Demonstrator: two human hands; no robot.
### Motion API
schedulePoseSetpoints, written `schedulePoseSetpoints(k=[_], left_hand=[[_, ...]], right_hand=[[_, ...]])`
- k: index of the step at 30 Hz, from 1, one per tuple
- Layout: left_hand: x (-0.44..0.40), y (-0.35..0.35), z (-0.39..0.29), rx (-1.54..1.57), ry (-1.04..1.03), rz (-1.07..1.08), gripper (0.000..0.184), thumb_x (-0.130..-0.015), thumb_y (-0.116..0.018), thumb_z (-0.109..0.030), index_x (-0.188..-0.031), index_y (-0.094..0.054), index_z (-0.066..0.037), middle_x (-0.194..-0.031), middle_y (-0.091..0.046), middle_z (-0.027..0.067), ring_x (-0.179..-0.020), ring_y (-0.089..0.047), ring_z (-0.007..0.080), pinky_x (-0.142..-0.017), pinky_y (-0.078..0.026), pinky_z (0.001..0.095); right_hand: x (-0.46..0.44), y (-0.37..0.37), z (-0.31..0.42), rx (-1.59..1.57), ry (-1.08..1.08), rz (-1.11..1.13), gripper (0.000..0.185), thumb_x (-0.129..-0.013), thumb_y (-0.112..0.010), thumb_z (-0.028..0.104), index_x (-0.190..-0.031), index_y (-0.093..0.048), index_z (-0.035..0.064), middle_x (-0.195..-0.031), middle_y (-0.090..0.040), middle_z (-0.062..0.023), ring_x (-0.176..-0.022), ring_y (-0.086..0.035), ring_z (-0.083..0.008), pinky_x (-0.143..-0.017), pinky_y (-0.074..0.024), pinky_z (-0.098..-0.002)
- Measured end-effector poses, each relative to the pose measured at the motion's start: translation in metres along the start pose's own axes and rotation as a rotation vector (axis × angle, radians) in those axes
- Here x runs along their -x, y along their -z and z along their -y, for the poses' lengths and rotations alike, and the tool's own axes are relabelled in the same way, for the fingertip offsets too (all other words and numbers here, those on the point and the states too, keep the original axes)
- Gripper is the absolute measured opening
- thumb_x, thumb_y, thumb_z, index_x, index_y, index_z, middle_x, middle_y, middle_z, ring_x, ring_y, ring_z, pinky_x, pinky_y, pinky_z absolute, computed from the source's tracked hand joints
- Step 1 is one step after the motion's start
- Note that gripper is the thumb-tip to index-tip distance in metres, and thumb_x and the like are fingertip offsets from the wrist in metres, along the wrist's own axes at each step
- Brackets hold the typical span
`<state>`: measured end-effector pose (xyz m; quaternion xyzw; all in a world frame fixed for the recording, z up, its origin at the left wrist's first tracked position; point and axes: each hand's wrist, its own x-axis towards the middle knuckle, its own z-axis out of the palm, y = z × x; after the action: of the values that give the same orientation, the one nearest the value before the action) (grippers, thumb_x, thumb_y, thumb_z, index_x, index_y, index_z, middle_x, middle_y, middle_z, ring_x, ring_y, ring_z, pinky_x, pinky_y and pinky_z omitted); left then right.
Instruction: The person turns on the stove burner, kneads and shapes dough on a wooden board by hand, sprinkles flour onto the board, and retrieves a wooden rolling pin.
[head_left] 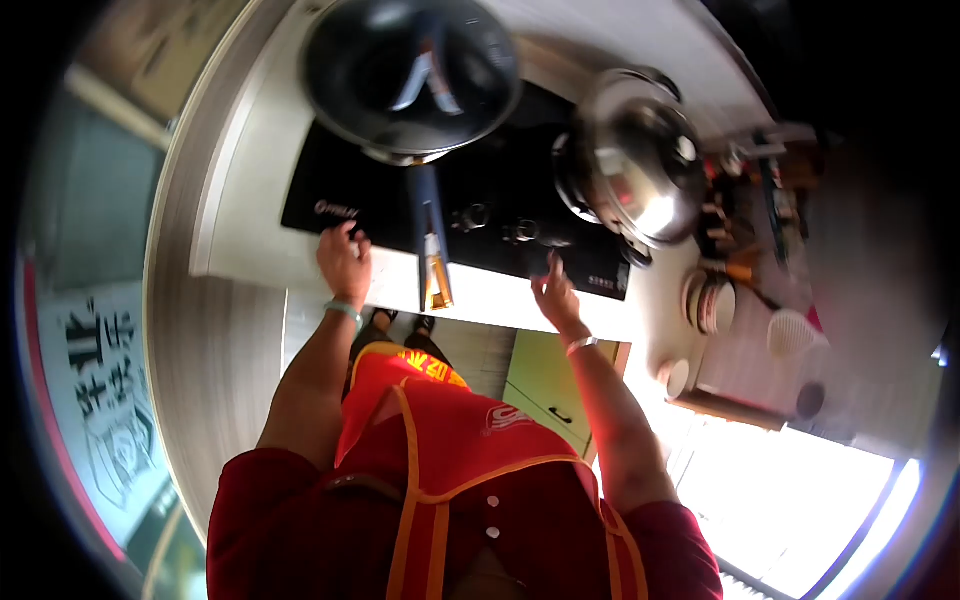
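A dark round wok (375, 75) sits on the left of the black glass cooktop (500, 180). Its long handle (427, 215) reaches toward me, ending in a gold-coloured tip. Pale streaks show inside the wok; I cannot make out whether they are reflections. My left hand (345, 268) is at the cooktop's front left edge, fingers loosely bent and holding nothing. Near the front right edge, my right hand (558, 299) has its index finger extended, just below a control knob (520, 232). Another knob (472, 216) is beside the wok handle.
A shiny lidded steel pot (640, 160) occupies the cooktop's right side. Stacked round containers (710, 302) and a small cup (675, 377) stand on the right counter. Utensils, including a pale slotted turner (795, 332), are farther right. Below is a green cabinet (548, 385).
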<state>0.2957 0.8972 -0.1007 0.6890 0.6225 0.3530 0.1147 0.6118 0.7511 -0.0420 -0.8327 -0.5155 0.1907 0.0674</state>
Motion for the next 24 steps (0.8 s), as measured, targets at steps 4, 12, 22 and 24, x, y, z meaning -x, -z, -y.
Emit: schedulePoseSetpoints(k=[4, 12, 22, 24], left_hand=[[0.008, -0.008, 0.008, 0.165, -0.099, 0.029, 0.021, -0.077, -0.059, -0.008, -0.097, -0.056, -0.007, -0.084, -0.053, 0.0119, -0.081, -0.052, 0.0296, -0.069, -0.041, 0.0396], [0.099, -0.007, 0.040, 0.470, -0.211, 0.859, 0.019, -0.091, -0.045, -0.016, -0.102, -0.049, -0.002, -0.094, -0.055, 0.0127, -0.082, -0.055, 0.0215, -0.072, -0.045, 0.0319], [0.392, 0.058, -0.175, 0.665, -0.608, 1.787, 0.025, -0.094, -0.039, -0.024, -0.095, -0.053, -0.003, -0.074, -0.054, 0.0025, -0.066, -0.052, 0.0095, -0.060, -0.044, 0.0226], [0.448, 0.071, -0.193, 0.635, -0.567, 1.927, 0.024, -0.094, -0.039, -0.024, -0.094, -0.053, -0.004, -0.074, -0.054, 0.0016, -0.066, -0.051, 0.0086, -0.060, -0.042, 0.0218]], right_hand=[[0.137, -0.032, -0.038, -0.102, -0.300, 0.195, 0.033, -0.086, -0.039, 0.029, -0.107, -0.049, 0.0050, -0.092, -0.061, -0.0212, -0.084, -0.059, -0.0380, -0.074, -0.0469, -0.0468], [0.407, -0.141, -0.067, -0.490, -0.963, 0.023, 0.025, -0.080, -0.045, 0.022, -0.094, -0.058, 0.0063, -0.092, -0.062, -0.0182, -0.089, -0.059, -0.0349, -0.076, -0.0470, -0.0424], [0.663, -0.249, -0.007, -0.988, -1.444, -0.266, 0.032, -0.081, -0.049, 0.028, -0.103, -0.058, 0.0059, -0.102, -0.061, -0.0147, -0.097, -0.057, -0.0304, -0.082, -0.0449, -0.0368], [0.697, -0.253, 0.002, -1.027, -1.461, -0.298, 0.032, -0.080, -0.049, 0.027, -0.103, -0.058, 0.0058, -0.102, -0.061, -0.0149, -0.097, -0.057, -0.0308, -0.083, -0.0448, -0.0374]])
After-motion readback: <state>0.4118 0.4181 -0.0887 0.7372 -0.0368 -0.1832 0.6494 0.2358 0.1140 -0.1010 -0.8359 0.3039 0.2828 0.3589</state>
